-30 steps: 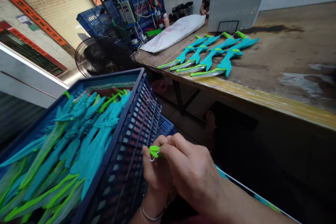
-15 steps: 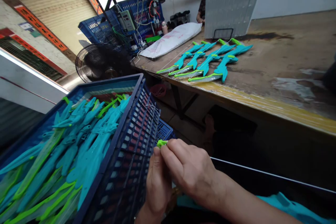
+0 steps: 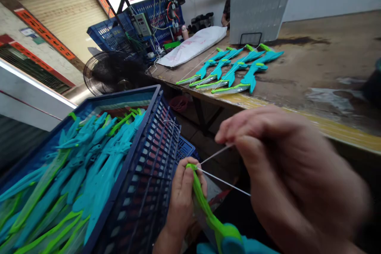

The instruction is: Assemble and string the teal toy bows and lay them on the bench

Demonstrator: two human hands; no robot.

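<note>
My left hand (image 3: 182, 198) grips the green tip of a teal and green toy bow (image 3: 208, 214) low in the middle, beside the blue crate. A thin white string (image 3: 222, 180) runs from that tip up to my right hand (image 3: 285, 174), which is raised close to the camera and pinches the string between thumb and fingers. The right hand is blurred by motion. The bow's teal body shows at the bottom edge.
A blue plastic crate (image 3: 149, 158) at the left holds several teal and green bows (image 3: 83, 166). Several strung bows (image 3: 232, 69) lie on the worn wooden table (image 3: 321, 67). A white bag (image 3: 193, 45), a fan (image 3: 104, 73) and another person's arm (image 3: 225, 12) are at the back.
My right hand has lifted away from the bow tip towards the camera, drawing the white string out. The left hand keeps its hold on the tip, and more of the bow shows.
</note>
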